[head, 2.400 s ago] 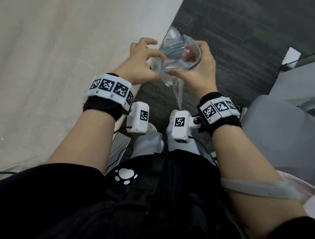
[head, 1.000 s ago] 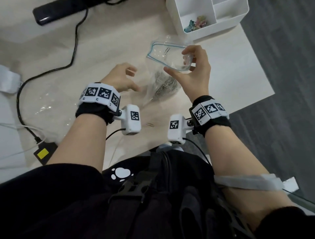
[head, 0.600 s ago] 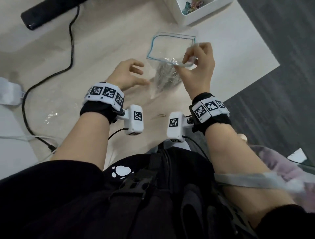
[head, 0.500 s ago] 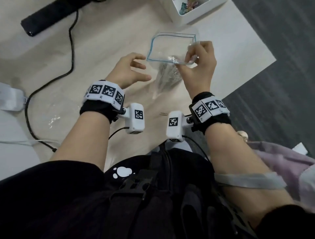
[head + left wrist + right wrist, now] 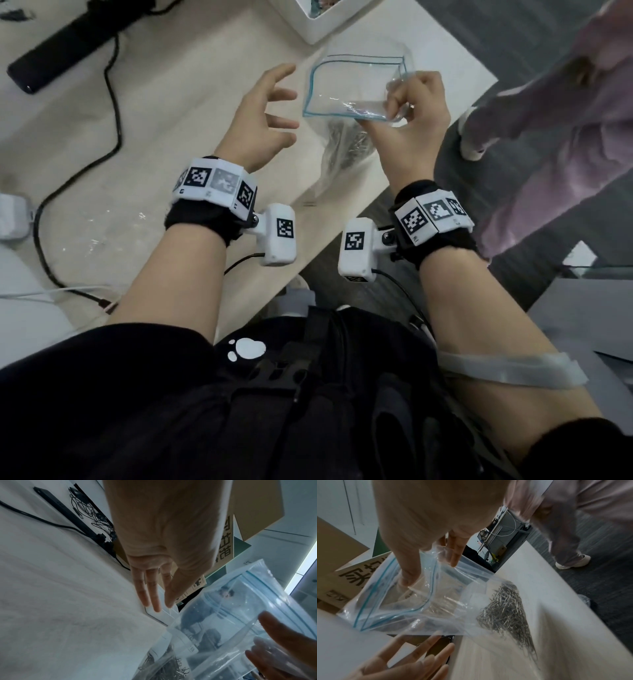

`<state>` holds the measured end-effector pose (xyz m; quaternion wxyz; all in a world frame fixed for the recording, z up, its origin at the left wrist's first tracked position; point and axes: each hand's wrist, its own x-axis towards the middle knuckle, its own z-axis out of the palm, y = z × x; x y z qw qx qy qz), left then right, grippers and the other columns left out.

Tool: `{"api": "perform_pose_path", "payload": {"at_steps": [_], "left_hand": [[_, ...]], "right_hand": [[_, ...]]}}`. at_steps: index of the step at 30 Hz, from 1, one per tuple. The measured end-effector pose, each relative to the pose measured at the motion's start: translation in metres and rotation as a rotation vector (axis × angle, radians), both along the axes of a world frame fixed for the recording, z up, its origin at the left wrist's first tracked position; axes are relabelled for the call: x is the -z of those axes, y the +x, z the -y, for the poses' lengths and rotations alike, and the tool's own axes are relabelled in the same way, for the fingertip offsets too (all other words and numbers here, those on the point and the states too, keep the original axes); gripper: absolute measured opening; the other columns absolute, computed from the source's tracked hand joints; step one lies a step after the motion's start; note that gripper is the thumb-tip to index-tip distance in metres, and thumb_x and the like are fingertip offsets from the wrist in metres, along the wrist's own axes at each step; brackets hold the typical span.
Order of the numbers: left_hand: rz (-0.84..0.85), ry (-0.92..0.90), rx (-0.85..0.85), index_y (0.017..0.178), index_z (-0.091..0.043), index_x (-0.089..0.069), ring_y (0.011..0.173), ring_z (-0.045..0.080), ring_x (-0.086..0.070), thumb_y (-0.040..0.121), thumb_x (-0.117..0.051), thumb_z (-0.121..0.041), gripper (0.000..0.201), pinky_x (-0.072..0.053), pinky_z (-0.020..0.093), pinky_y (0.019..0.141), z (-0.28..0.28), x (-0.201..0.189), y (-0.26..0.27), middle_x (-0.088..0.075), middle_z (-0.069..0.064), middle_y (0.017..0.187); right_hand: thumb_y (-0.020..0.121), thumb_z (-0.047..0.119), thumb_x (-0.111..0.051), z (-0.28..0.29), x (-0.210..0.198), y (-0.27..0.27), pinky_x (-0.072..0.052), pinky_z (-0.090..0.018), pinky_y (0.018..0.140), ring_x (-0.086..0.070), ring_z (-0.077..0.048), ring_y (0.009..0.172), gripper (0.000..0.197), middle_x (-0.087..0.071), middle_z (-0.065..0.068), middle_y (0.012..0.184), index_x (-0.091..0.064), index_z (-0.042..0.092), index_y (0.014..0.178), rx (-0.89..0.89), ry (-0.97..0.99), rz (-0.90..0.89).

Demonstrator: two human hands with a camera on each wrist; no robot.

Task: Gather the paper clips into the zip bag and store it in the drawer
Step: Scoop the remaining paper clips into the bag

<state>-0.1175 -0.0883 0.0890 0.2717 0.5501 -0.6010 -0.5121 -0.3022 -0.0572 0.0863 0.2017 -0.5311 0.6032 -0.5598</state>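
Pale table [image 5: 178, 113], white organizer [image 5: 318, 27] beyond; right grip [image 5: 411, 113] pinching zip bag [image 5: 346, 92], left grip [image 5: 263, 116] released.

My head camera looks steeply down over both forearms at the surface [image 5: 191, 102]. Each wrist camera sits close behind its fingers; all three share the zip bag [image 5: 349, 92].

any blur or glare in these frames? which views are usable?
Head view: sharp, small glints on the zip bag. Left wrist: dim, bluish, left hand soft. Right wrist: edges smeared, paper clips readable, right hand blurred.
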Motion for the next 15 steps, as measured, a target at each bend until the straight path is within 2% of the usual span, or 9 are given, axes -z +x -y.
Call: {"api": "perform_pose_path", "payload": {"at_steps": [2,3,5,7,11,13,15], "left_hand": [[-0.014,-0.008,-0.005,0.139,-0.025,-0.034,0.093,0.021,-0.066,0.075,-0.054,0.012,0.076,-0.054,0.023,0.078,-0.014,0.001,-0.009,-0.045,-0.002,0.12],[-0.022,-0.022,-0.006,0.138,-0.025,-0.035,0.09,0.018,-0.066,0.075,-0.053,0.011,0.075,-0.053,0.023,0.078,-0.022,0.0,-0.014,-0.046,-0.001,0.121],[-0.028,-0.056,-0.004,0.138,-0.025,-0.037,0.081,0.007,-0.065,0.076,-0.05,0.011,0.073,-0.052,0.019,0.077,-0.038,-0.003,-0.025,-0.047,0.0,0.121],[-0.036,-0.077,-0.001,0.137,-0.025,-0.039,0.072,-0.003,-0.061,0.077,-0.048,0.012,0.072,-0.051,0.016,0.076,-0.053,-0.005,-0.036,-0.048,-0.002,0.119],[-0.051,-0.077,0.026,0.135,-0.024,-0.042,0.071,-0.005,-0.058,0.076,-0.047,0.016,0.072,-0.052,0.017,0.078,-0.084,-0.003,-0.056,-0.049,-0.003,0.116],[-0.039,-0.06,0.06,0.133,-0.022,-0.043,0.08,-0.001,-0.056,0.075,-0.045,0.019,0.071,-0.049,0.012,0.074,-0.099,-0.001,-0.066,-0.047,-0.004,0.117],[-0.02,-0.033,0.09,0.132,-0.019,-0.045,0.085,0.002,-0.054,0.074,-0.042,0.02,0.07,-0.049,0.011,0.07,-0.109,0.004,-0.071,-0.046,-0.001,0.121]], "right_hand": [[0.06,0.034,-0.079,-0.016,-0.002,-0.009,-0.035,-0.012,0.063,-0.046,0.001,0.072,0.036,-0.049,-0.004,0.08,-0.044,0.027,0.059,0.009,-0.012,0.008],[0.06,0.034,-0.078,-0.026,-0.004,-0.014,-0.036,-0.013,0.063,-0.049,-0.004,0.074,0.037,-0.051,-0.005,0.08,-0.041,0.028,0.059,0.011,-0.022,0.012],[0.059,0.027,-0.079,-0.044,-0.007,-0.024,-0.041,-0.019,0.063,-0.055,-0.01,0.078,0.045,-0.054,-0.006,0.081,-0.035,0.033,0.06,0.019,-0.041,0.004],[0.059,0.021,-0.08,-0.061,-0.007,-0.035,-0.044,-0.025,0.063,-0.059,-0.011,0.081,0.049,-0.056,-0.005,0.081,-0.033,0.033,0.061,0.04,-0.045,-0.013],[0.06,0.026,-0.078,-0.099,0.0,-0.054,-0.048,-0.031,0.068,-0.064,-0.015,0.09,0.044,-0.06,-0.01,0.077,-0.035,0.031,0.061,0.03,-0.003,0.032],[0.061,0.027,-0.078,-0.115,0.006,-0.061,-0.049,-0.028,0.067,-0.065,-0.017,0.088,0.042,-0.061,-0.015,0.074,-0.036,0.03,0.061,0.023,0.059,0.047],[0.06,0.03,-0.078,-0.13,0.013,-0.066,-0.041,-0.017,0.062,-0.06,-0.013,0.074,0.039,-0.058,-0.014,0.068,-0.038,0.027,0.06,0.023,0.113,0.045]]}}
